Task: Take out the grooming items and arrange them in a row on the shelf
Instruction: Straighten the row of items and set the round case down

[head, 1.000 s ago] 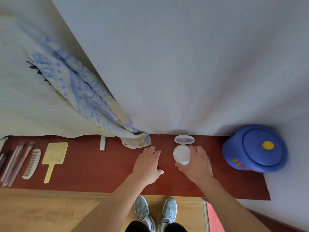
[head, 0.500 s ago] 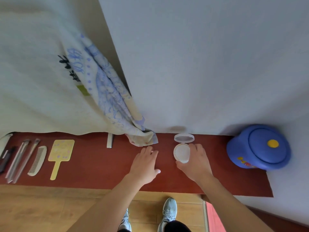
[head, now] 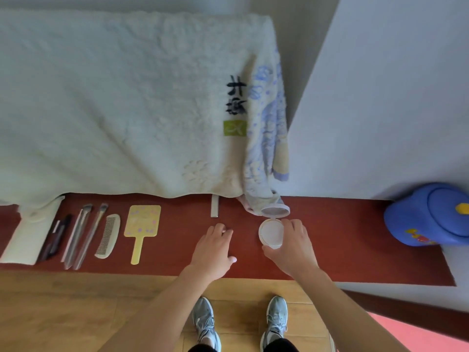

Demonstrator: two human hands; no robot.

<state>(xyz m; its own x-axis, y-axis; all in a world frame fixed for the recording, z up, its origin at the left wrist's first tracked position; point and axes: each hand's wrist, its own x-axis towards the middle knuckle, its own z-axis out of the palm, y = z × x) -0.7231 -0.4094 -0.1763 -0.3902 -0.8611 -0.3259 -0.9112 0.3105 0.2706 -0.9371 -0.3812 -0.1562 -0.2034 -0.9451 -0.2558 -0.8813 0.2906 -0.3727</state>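
1. The compact point(head: 271, 233) is a round white case lying open on the red-brown shelf point(head: 355, 240), its hinged lid point(head: 275, 210) tipped back toward the wall with a pale disc showing inside.
2. The right hand point(head: 291, 246) rests at the compact's right edge, thumb at the near rim and fingers point(head: 294, 224) curved along the far side, clamped lightly on the case.
3. The left hand point(head: 214, 247) lies flat on the shelf just left of the compact, palm down, fingers together and holding nothing.
4. Further left, a row lies on the shelf: a pale yellow paddle-shaped hand mirror point(head: 142, 226), a cream comb point(head: 108, 236) with fine dark-looking teeth, 2 slim brushes point(head: 82, 235) with silvery handles, and dark slender pens or pencils point(head: 55, 241), too small to tell apart.
5. A cream fuzzy blanket point(head: 114, 102) with dark characters hangs over the shelf's back edge; a blue-patterned towel point(head: 266, 138) droops beside it, its end touching the compact's lid.
6. A glossy blue rounded plastic container point(head: 429, 215) sits at the shelf's right end, well apart from the hands.
7. A small grey strip point(head: 214, 209) lies near the wall, beyond the left hand.
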